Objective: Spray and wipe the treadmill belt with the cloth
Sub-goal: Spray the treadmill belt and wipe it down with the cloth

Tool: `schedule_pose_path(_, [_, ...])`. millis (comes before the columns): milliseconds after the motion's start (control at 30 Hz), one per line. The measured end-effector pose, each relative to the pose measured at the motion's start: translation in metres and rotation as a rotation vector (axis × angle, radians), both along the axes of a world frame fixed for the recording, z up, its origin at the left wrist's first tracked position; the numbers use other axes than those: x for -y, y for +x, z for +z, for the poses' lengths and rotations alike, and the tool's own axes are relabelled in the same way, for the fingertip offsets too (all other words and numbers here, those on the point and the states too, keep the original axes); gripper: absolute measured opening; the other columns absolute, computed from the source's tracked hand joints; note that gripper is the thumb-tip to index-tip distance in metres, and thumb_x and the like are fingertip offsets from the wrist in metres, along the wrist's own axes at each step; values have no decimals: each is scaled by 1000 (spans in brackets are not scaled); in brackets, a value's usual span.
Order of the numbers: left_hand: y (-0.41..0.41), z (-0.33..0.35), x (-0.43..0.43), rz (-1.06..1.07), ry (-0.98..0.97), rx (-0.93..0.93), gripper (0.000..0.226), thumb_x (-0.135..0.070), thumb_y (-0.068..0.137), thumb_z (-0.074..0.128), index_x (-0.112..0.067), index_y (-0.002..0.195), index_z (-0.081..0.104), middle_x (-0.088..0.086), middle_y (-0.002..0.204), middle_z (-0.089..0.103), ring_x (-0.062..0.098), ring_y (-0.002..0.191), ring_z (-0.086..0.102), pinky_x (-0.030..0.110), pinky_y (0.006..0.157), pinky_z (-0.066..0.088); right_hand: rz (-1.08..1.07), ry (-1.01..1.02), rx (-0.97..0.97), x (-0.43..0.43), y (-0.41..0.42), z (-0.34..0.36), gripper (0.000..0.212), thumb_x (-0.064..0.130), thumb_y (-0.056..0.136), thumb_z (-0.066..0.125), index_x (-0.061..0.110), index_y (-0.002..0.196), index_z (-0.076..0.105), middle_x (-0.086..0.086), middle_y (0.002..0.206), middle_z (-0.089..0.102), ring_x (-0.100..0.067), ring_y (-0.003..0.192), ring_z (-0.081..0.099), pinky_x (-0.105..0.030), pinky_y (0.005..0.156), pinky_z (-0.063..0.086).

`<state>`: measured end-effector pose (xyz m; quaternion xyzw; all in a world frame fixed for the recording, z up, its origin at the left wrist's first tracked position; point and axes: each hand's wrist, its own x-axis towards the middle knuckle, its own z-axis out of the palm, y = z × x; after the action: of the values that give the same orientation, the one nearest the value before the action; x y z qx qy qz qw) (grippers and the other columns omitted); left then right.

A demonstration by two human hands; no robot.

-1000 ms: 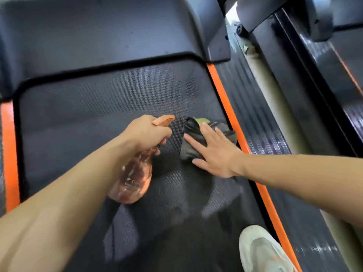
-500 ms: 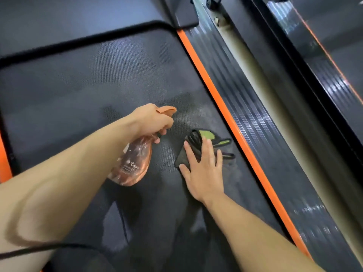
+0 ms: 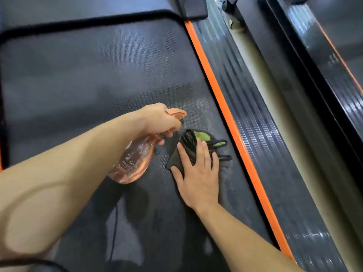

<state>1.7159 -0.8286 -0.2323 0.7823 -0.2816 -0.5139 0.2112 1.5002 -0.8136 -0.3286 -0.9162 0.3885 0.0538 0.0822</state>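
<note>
The dark textured treadmill belt (image 3: 82, 79) fills most of the view. My left hand (image 3: 158, 119) grips the neck and trigger of a clear orange spray bottle (image 3: 133, 161), held just above the belt with its nozzle pointing right. A folded dark grey cloth (image 3: 189, 143) with a green patch lies on the belt near the right orange stripe. My right hand (image 3: 198, 173) presses flat on the cloth with straight, spread fingers. Pale damp marks show on the belt around the cloth.
An orange stripe (image 3: 222, 99) borders the belt on the right, followed by a ribbed black side rail (image 3: 261, 124). A beige floor strip (image 3: 273, 91) separates it from a neighbouring treadmill (image 3: 334, 65). The black motor cover (image 3: 78, 6) lies at the top.
My right hand with the cloth has slid down the belt towards me and its arm now comes from below. The view has shifted, and the shoe is out of sight.
</note>
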Motion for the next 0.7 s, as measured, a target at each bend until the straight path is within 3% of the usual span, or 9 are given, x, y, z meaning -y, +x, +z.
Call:
schedule_pose_path(100, [-11, 3, 3, 29, -52, 7, 7, -14, 90, 69, -9, 85, 70, 11, 82, 73, 19, 43, 59, 23, 44, 51, -68, -24, -3, -35, -46, -3, 64, 60, 96, 39, 36, 155, 35, -19, 164, 23, -34, 154, 19, -57, 121, 19])
schedule_pose_path(233, [-25, 5, 4, 7, -57, 46, 20, -11, 89, 66, -11, 70, 63, 9, 69, 66, 13, 32, 55, 19, 37, 45, -42, -53, 0, -50, -68, -6, 65, 58, 90, 45, 33, 150, 45, -22, 159, 32, -38, 148, 31, -59, 116, 25])
schedule_pose_path(367, [-39, 2, 2, 18, -32, 55, 18, -14, 86, 67, -7, 71, 62, 12, 63, 62, 23, 41, 58, 29, 51, 53, -38, -73, 28, -49, -66, -7, 64, 58, 91, 43, 33, 150, 45, -21, 160, 31, -37, 149, 29, -59, 117, 24])
schedule_pose_path(500, [-44, 7, -5, -50, 24, 149, 17, -24, 86, 72, -10, 75, 71, 2, 70, 74, 16, 39, 64, 22, 47, 52, -37, -73, 64, -49, -68, -5, 63, 57, 92, 42, 34, 150, 45, -21, 160, 30, -35, 150, 27, -59, 117, 23])
schedule_pose_path(700, [-28, 3, -31, 26, 44, 331, 22, -34, 85, 66, -14, 76, 65, 3, 66, 77, 19, 51, 76, 36, 71, 66, -56, -63, 54, -51, -69, -9, 63, 57, 91, 43, 34, 150, 45, -19, 161, 29, -35, 151, 26, -59, 118, 22])
